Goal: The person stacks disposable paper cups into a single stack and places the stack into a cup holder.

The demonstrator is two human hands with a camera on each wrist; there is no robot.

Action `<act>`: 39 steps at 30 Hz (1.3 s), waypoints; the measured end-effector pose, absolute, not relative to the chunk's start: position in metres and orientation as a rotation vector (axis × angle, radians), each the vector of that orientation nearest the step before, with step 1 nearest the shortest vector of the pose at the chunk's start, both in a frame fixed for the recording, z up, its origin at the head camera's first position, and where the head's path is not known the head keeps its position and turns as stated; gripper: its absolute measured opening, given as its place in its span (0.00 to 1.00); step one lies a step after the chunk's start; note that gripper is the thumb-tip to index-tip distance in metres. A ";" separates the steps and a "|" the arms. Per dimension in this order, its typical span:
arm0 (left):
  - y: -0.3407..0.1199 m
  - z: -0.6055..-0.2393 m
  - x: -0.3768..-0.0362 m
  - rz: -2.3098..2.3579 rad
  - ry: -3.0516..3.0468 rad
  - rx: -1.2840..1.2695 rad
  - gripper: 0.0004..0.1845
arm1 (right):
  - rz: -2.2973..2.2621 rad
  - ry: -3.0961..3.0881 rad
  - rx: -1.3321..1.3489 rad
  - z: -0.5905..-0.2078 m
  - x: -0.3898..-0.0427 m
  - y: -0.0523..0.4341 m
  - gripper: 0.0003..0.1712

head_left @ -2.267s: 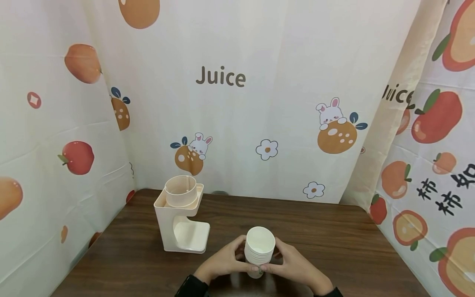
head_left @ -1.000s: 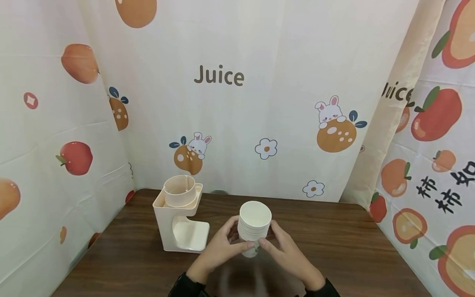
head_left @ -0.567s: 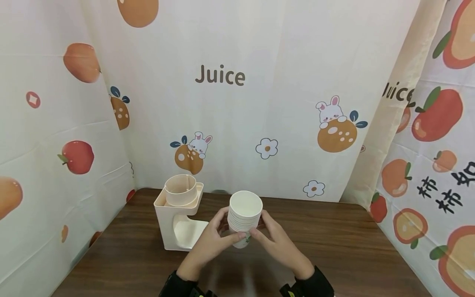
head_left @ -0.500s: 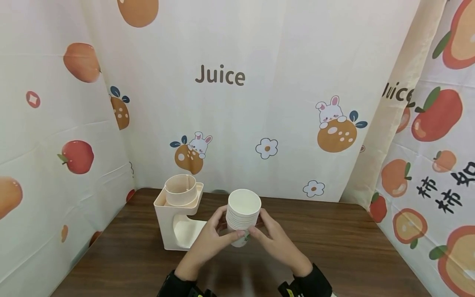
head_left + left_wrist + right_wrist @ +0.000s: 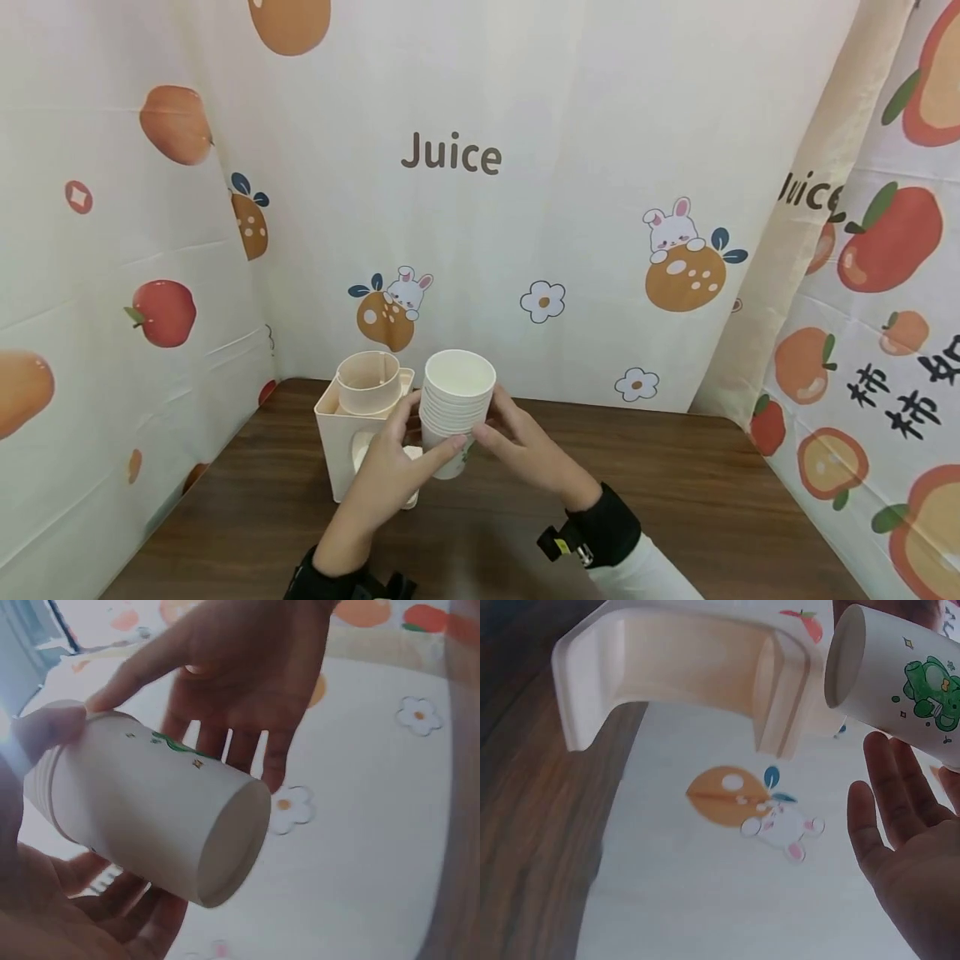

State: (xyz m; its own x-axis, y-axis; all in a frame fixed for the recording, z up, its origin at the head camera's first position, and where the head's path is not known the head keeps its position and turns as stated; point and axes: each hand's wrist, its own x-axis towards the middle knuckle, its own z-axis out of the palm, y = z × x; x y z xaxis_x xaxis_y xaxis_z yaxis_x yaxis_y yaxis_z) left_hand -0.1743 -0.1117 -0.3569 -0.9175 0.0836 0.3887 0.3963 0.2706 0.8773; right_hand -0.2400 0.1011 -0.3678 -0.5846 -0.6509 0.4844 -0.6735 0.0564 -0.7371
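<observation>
A stack of nested white paper cups (image 5: 454, 400) is held up between both hands, clear of the table and rims upward. My left hand (image 5: 390, 467) grips its left side, thumb across the front. From the right, my right hand (image 5: 528, 446) holds it with thumb and fingers. The right wrist view shows a green cartoon print on the lowest cup (image 5: 900, 682); its closed base faces the left wrist camera. Just behind and left of the stack stands a cream cup dispenser (image 5: 341, 442) with a round tube (image 5: 367, 383) on top, partly hidden by my left hand.
Both hands work above a dark wooden table (image 5: 675, 500). A white curtain (image 5: 570, 167) printed with fruit and rabbits hangs along its back, and more printed cloth (image 5: 885, 350) closes the right side. Dark camera straps (image 5: 600, 525) circle the wrists.
Both hands have lifted the cup stack from low at the front of the table and carried it up and leftward, beside the dispenser. The dispenser has stayed in place.
</observation>
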 end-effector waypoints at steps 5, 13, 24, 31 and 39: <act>-0.124 -0.340 -0.174 -1.636 -2.286 -0.410 0.37 | 1.667 -2.233 1.508 -0.352 -0.249 0.083 0.35; -0.137 -0.325 -0.183 -1.673 -2.329 -0.360 0.37 | 1.814 -2.206 1.559 -0.340 -0.262 0.067 0.36; -0.157 -0.303 -0.200 -1.647 -2.262 -0.413 0.39 | 1.703 -2.282 1.476 -0.312 -0.279 0.044 0.35; -0.177 -0.295 -0.220 -1.621 -2.149 -0.539 0.37 | 1.559 -2.312 1.403 -0.290 -0.288 0.025 0.34; -0.197 -0.300 -0.241 -1.508 -2.148 -0.569 0.40 | 1.496 -2.255 1.439 -0.294 -0.305 0.002 0.35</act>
